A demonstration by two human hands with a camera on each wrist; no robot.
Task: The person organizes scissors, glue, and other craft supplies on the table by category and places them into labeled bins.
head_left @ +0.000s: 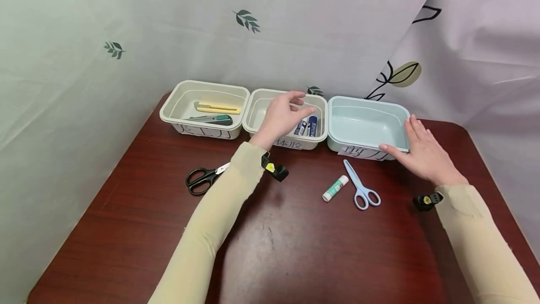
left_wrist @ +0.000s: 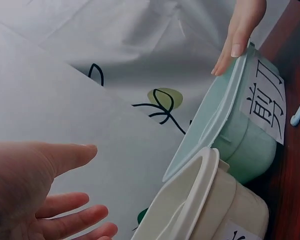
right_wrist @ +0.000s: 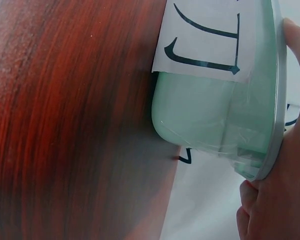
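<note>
My left hand (head_left: 281,115) hovers above the middle cream bin (head_left: 263,138), its fingers loosely bent. Nothing lies between thumb and fingers in the left wrist view, where the left hand (left_wrist: 45,195) is beside the bins. Inside the middle bin are blue-capped glue sticks (head_left: 311,126), partly hidden by the hand. My right hand (head_left: 428,154) rests on the right corner of the light blue bin (head_left: 367,140), thumb on the front rim and fingers along the side. In the right wrist view this hand (right_wrist: 285,190) touches the rim; the bin shows no contents.
The left cream bin (head_left: 177,118) holds a yellow utility knife (head_left: 218,108) and a grey-green one (head_left: 211,119). On the table (head_left: 295,247) lie black-handled scissors (head_left: 202,179), partly behind the left sleeve, a green-and-white glue stick (head_left: 335,188) and light blue scissors (head_left: 360,189). Paper labels front the bins.
</note>
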